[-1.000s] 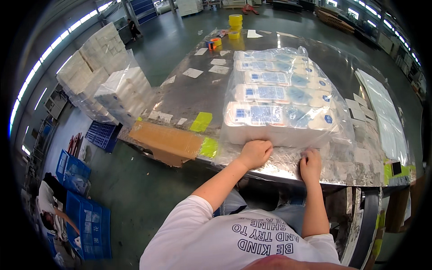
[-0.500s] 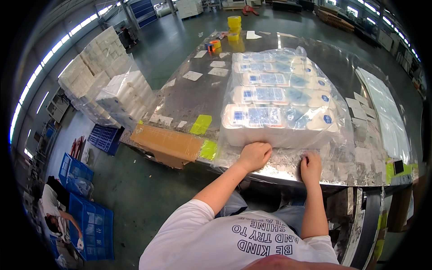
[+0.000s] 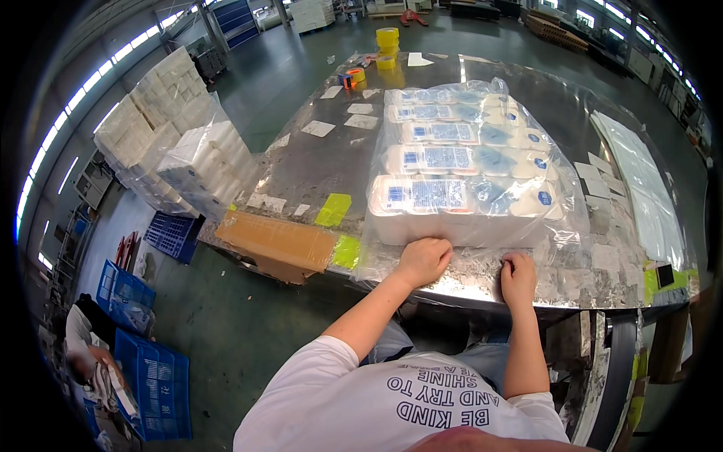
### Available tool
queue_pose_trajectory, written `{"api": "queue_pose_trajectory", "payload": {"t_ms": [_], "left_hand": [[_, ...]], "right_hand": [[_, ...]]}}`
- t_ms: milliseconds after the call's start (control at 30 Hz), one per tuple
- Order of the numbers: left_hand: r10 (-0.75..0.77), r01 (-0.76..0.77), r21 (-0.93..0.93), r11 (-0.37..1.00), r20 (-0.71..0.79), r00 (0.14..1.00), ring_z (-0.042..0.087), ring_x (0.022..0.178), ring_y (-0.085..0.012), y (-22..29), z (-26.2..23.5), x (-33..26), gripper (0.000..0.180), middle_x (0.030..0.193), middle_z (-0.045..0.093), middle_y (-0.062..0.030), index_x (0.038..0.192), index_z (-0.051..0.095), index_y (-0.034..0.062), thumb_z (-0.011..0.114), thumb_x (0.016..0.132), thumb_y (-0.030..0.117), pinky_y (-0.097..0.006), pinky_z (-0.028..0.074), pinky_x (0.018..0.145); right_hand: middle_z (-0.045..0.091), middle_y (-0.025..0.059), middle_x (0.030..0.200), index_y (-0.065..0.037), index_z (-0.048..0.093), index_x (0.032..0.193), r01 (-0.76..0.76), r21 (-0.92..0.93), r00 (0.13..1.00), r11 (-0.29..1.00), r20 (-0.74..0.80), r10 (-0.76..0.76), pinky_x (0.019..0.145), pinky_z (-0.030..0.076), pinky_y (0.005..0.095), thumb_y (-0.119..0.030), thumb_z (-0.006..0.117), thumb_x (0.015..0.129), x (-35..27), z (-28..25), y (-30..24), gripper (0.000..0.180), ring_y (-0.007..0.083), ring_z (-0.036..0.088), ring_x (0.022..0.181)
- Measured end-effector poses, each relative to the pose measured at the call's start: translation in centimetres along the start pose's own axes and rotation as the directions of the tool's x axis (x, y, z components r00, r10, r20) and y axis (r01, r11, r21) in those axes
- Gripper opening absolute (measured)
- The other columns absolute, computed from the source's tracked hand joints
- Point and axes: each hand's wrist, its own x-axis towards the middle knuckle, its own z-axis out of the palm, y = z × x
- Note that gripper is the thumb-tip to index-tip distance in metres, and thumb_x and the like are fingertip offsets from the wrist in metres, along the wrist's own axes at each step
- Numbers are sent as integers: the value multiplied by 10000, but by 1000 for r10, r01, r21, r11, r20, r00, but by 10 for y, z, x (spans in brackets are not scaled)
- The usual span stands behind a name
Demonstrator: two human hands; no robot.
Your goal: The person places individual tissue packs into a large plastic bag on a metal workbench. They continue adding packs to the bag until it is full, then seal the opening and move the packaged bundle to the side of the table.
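A large clear plastic bag (image 3: 568, 226) lies on the metal-topped table in front of me. Inside it, white paper packs (image 3: 452, 222) with blue print sit in several rows. My left hand (image 3: 425, 261) is closed at the bag's near edge, just in front of the closest row, its fingers curled on the film. To the right, my right hand (image 3: 518, 277) is also closed, by the same loose near edge of the bag. The fingertips of both hands are mostly hidden under the curled fingers.
Brown cardboard (image 3: 275, 245) covers the table's near left corner. Yellow tape rolls (image 3: 386, 45) stand at the far edge, by an orange tape roll (image 3: 355, 74). White sheets (image 3: 640, 188) lie right. Wrapped stacks (image 3: 207, 162) and blue crates (image 3: 154, 384) stand left, near another person.
My hands and the bag hold nearly the same place. The view has shifted slightly. At the lower left, the other person has leaned and moved an arm by the crate.
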Motion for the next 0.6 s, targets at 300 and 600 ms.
{"api": "queue_pose_trajectory", "payload": {"t_ms": [300, 600], "left_hand": [[-2, 2, -10, 1000, -2, 1000, 632, 732, -305, 0, -1, 0, 93, 760, 644, -89, 817, 624, 86, 623, 843, 176, -425, 498, 638], [-10, 10, -4, 1000, 11, 1000, 632, 737, -301, -1, -1, -1, 89, 766, 644, -85, 823, 626, 96, 627, 839, 183, -424, 496, 636]], "right_hand": [[622, 123, 908, -37, 624, 853, -1, 3, 1000, 1000, 20, 1, 809, 446, 431, -24, 575, 791, 1, -2, -2, 80, 346, 564, 917], [627, 123, 907, -34, 626, 852, -21, 15, 999, 1000, 30, 21, 819, 451, 421, -26, 573, 803, 2, -3, -5, 73, 340, 570, 928]]}}
